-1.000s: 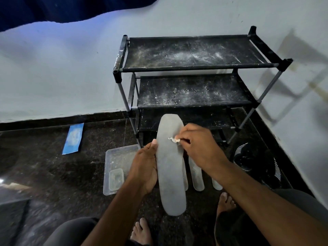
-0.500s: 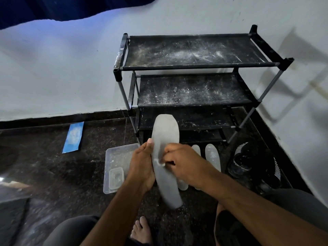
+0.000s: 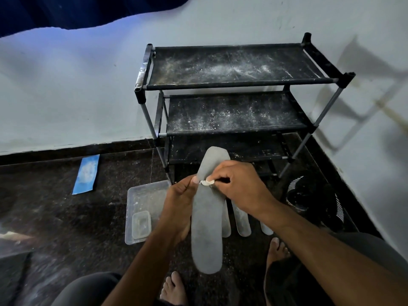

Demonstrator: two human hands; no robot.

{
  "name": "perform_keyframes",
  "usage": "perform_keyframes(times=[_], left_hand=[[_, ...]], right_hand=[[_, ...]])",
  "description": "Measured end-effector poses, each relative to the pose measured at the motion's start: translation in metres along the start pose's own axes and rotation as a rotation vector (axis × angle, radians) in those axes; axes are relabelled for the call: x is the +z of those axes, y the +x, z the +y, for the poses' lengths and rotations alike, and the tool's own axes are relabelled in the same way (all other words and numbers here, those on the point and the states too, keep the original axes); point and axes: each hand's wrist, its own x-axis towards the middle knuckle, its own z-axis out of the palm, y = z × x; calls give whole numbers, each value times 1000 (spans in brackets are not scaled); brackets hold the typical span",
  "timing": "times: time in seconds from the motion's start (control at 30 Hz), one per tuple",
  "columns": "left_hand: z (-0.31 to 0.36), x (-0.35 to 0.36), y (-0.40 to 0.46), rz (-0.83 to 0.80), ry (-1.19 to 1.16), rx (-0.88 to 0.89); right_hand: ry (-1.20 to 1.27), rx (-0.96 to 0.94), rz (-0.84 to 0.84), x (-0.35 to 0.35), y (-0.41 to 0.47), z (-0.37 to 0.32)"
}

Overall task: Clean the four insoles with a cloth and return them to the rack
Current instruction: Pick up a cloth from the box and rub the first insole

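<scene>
The grey insole (image 3: 207, 217) is standing lengthwise in the air in front of the rack (image 3: 234, 102), its toe end overlapping the lowest shelf. The left hand (image 3: 178, 208) is gripping its left edge, thumb lying on the face. The right hand (image 3: 240, 186) is pinching a small white cloth (image 3: 206, 183) against the insole; half a second ago it was pressing lower down, and the insole was tilting more. Three more insoles (image 3: 241, 219) are lying on the dark floor (image 3: 55, 217) behind it, partly hidden. At the rack's left foot, a clear tray (image 3: 145, 193) is holding a smaller clear tub (image 3: 141, 224); their contents are unclear.
</scene>
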Motion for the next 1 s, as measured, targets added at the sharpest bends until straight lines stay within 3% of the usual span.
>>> perform_keyframes(times=[0.17, 0.33, 0.53, 0.7, 0.8, 0.9, 1.0], left_hand=[[-2, -3, -2, -11, 66, 1], [-2, 0, -2, -13, 112, 22], [-3, 1, -5, -32, 214, 14], [-3, 2, -4, -73, 166, 8], [-3, 0, -3, -80, 170, 3], [-2, -1, -5, -102, 171, -17], [-3, 1, -4, -85, 148, -14]], right_hand=[[-66, 106, 265, -14, 13, 12], [-99, -43, -22, 11, -1, 3], [-69, 114, 289, -13, 12, 13], [19, 73, 75, 7, 1, 1], [92, 125, 195, -2, 8, 4], [3, 165, 290, -8, 13, 10], [-10, 145, 82, 8, 5, 4]])
